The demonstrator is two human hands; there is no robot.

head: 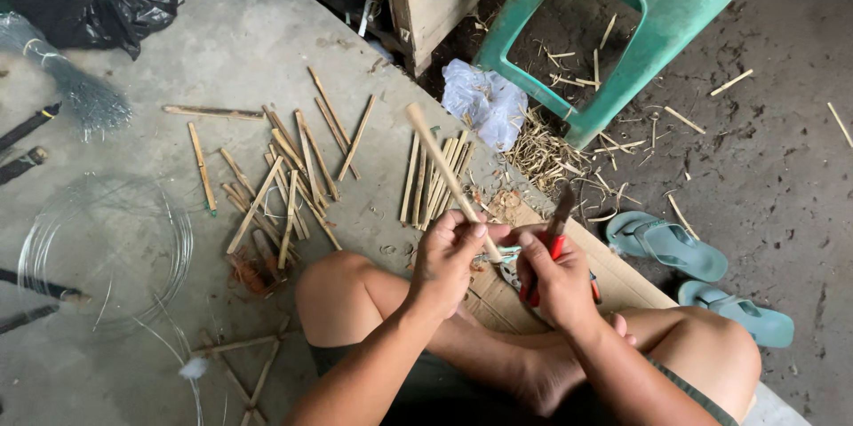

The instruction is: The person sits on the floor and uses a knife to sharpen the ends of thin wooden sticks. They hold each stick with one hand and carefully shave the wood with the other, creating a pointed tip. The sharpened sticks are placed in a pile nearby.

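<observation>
Concrete floor [267, 26], seated. Left hand [447, 259] closed around bamboo stick [442, 164]; right hand [557, 279] clenched on red-handled pliers [553, 244]. Risk: pliers slipping, nipping left fingers.

The head camera is looking steeply down from close above, facing the concrete floor [267, 35]; nearest are the knees.

The lower end of the bamboo stick [444, 168] disappears behind the left hand's fingers [458, 244]. The red-handled tool [553, 244] is mostly wrapped by the right hand's fingers [538, 270], and its tip above them is blurred. Between both sets of fingers, a small pale blue piece is too small to tell. Far left of the fingers, dark rods [27, 128] run off the frame's edge.
</observation>
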